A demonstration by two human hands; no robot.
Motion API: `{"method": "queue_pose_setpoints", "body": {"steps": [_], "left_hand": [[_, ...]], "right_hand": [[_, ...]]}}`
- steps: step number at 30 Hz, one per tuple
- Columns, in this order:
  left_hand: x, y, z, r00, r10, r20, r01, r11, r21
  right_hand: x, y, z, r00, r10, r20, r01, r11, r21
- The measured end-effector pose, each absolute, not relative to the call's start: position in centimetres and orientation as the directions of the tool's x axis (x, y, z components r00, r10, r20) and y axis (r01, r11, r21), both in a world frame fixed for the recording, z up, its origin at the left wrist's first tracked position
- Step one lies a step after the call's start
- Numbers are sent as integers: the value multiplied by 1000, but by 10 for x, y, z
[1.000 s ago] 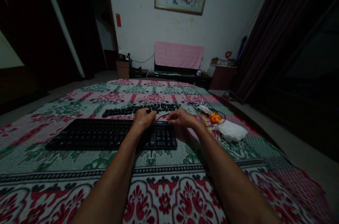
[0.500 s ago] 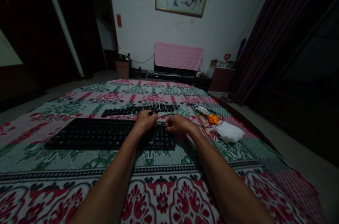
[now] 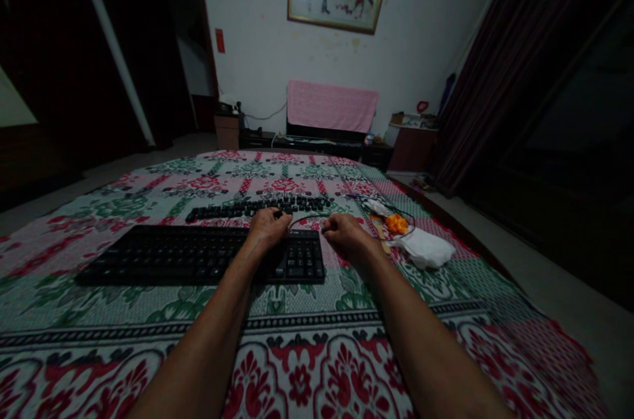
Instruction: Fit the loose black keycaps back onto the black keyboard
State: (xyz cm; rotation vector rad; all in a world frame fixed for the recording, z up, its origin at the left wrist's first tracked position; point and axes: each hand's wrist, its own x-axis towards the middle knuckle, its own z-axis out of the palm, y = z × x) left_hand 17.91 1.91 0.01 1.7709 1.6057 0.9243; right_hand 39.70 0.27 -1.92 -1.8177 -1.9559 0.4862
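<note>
A black keyboard (image 3: pixel 173 255) lies flat on the patterned bedspread, its number pad at the right end. My left hand (image 3: pixel 267 227) is closed over the keyboard's back edge, left of the number pad. Something small and dark shows by its thumb, too small to name. Just past the keyboard's right end, my right hand (image 3: pixel 344 232) is closed in a pinch; whatever is between its fingertips is hidden. A thin black cable (image 3: pixel 308 217) arches between the two hands. Behind the keyboard, loose black keycaps (image 3: pixel 222 211) lie in rows, partly hidden by my left hand.
Right of my right hand lie a crumpled orange cloth (image 3: pixel 397 224), a white tissue or bag (image 3: pixel 426 248) and a flat light-brown stick (image 3: pixel 385 246), with dark cable looping around them. The bedspread's edge (image 3: pixel 488 267) drops away on the right.
My right hand has moved right, from over the number pad to beyond the keyboard's end. My left hand stays almost in place. The whole view has shifted slightly.
</note>
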Motion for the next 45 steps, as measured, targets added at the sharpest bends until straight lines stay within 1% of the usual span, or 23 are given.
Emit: {"method": "queue_pose_setpoints", "body": {"steps": [2, 4, 9, 12, 14, 16, 20, 24, 27, 29, 31, 34, 35, 37, 39, 42, 45], "left_hand": [[179, 20, -1, 37, 993, 112, 596, -112, 795], [179, 20, -2, 33, 993, 112, 594, -109, 797], [183, 18, -4, 69, 990, 122, 596, -140, 791], [186, 16, -5, 96, 989, 108, 583, -144, 800], [187, 15, -6, 98, 989, 107, 570, -144, 809], [188, 16, -6, 84, 990, 109, 558, -138, 819], [188, 18, -7, 53, 992, 110, 548, -121, 827], [187, 21, -10, 48, 991, 122, 552, -128, 824], [187, 21, -10, 51, 991, 124, 554, -131, 822], [187, 21, -10, 51, 990, 130, 551, -136, 823], [187, 21, -9, 47, 990, 136, 542, -139, 829], [185, 21, -9, 39, 991, 131, 524, -132, 841], [184, 22, -8, 37, 991, 127, 520, -127, 844], [183, 22, -7, 36, 992, 119, 517, -120, 847], [182, 22, -7, 35, 993, 117, 518, -118, 847], [182, 23, -8, 32, 992, 121, 518, -120, 847], [183, 25, -12, 28, 991, 128, 513, -124, 849]], "right_hand": [[401, 2, -20, -103, 994, -35, 775, 58, -630], [404, 1, -20, -145, 986, -86, 718, 45, -695], [407, -1, -15, -148, 982, -113, 713, 27, -701], [405, -3, -12, -130, 983, -129, 672, -8, -740], [403, -5, -10, -128, 981, -149, 669, -26, -743], [402, -5, -8, -131, 980, -148, 717, -9, -697], [399, -2, -9, -99, 990, -96, 828, 28, -560], [397, 1, -14, -60, 998, -28, 869, 38, -493], [396, 1, -15, -91, 996, 0, 893, 82, -443], [397, 3, -15, -131, 991, -10, 899, 114, -423], [398, 6, -13, -151, 988, -35, 894, 122, -431], [403, 20, -9, -118, 993, -10, 895, 103, -433], [405, 26, -8, -122, 992, 37, 904, 126, -409], [410, 40, -7, -89, 984, 153, 942, 133, -309], [414, 54, -7, -78, 973, 216, 965, 128, -228], [419, 68, -12, -96, 969, 227, 986, 125, -114], [419, 74, -17, -106, 970, 220, 992, 118, -46]]}}
